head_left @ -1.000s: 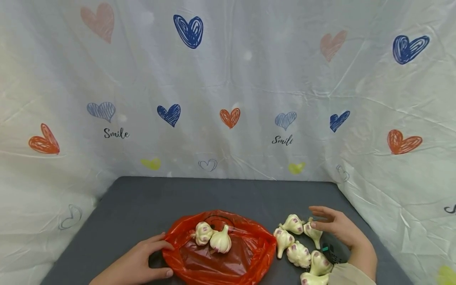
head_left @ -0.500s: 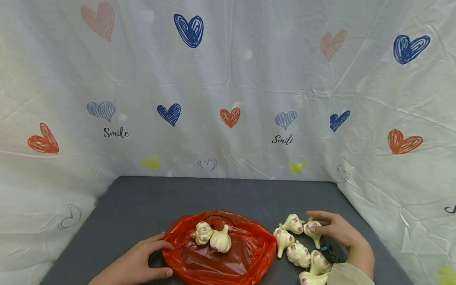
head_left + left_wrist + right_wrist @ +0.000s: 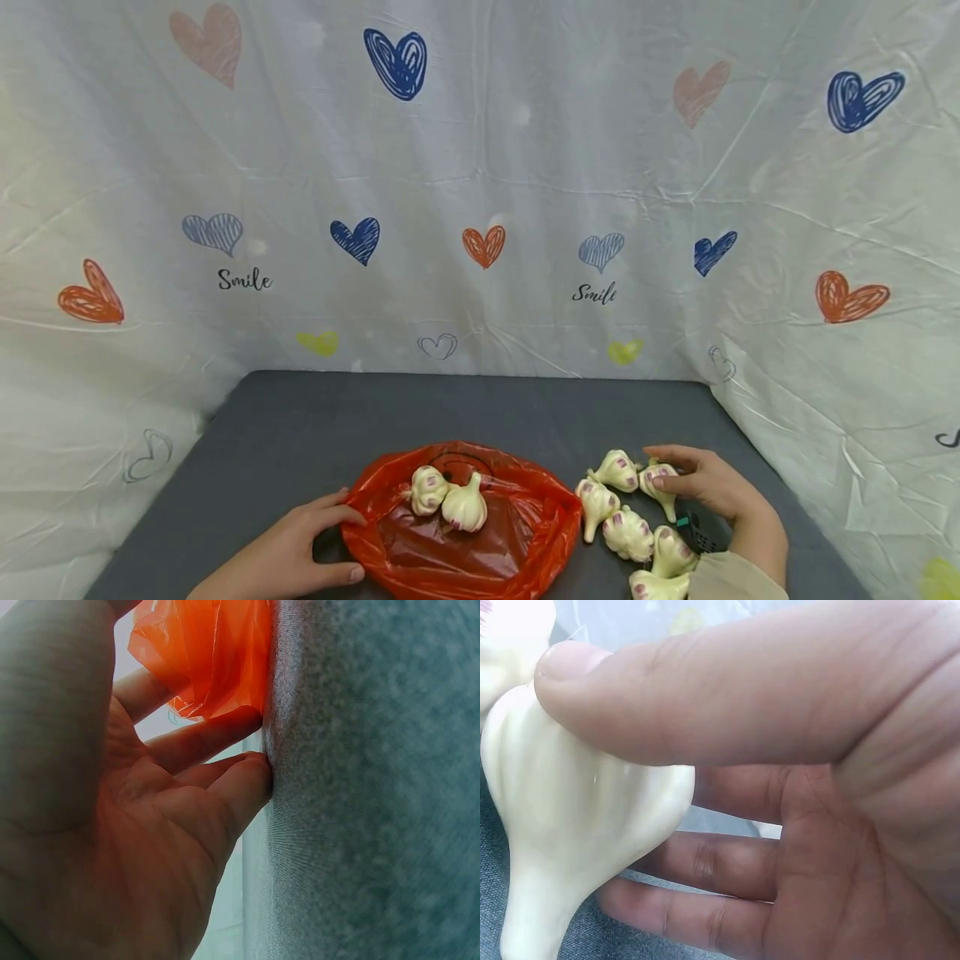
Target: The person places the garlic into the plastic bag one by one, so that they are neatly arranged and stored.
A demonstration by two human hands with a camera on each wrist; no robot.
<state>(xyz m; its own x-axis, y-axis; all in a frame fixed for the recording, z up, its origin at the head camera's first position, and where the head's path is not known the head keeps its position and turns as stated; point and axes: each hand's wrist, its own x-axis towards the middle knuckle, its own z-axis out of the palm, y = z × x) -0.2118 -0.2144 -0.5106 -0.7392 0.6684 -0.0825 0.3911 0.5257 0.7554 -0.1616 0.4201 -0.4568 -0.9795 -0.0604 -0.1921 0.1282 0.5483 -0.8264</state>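
An orange-red plastic bag [image 3: 555, 533] lies spread with its mouth up, two garlic bulbs [image 3: 465, 504] resting inside it. At its left rim is my left hand [image 3: 296, 546], the fingers loosely extended and touching the plastic; in the left wrist view the thumb and fingertips come down to the table beside the bag [image 3: 202, 652]. Over at the right, my right hand [image 3: 723, 483] holds a garlic bulb [image 3: 585, 802] on the table, thumb across its near side and fingers curled behind. That bulb's thin stem points toward me.
Several more garlic bulbs [image 3: 628, 533] lie grouped between the bag and my right forearm. A black device with a green part [image 3: 697, 533] sits at the right wrist. White heart-print cloth [image 3: 480, 167] hangs behind and at both sides of the dark table [image 3: 465, 408].
My right hand has come down over the rightmost garlic bulb, and its thumb and fingers have closed round it. The left hand and the bag stay put.
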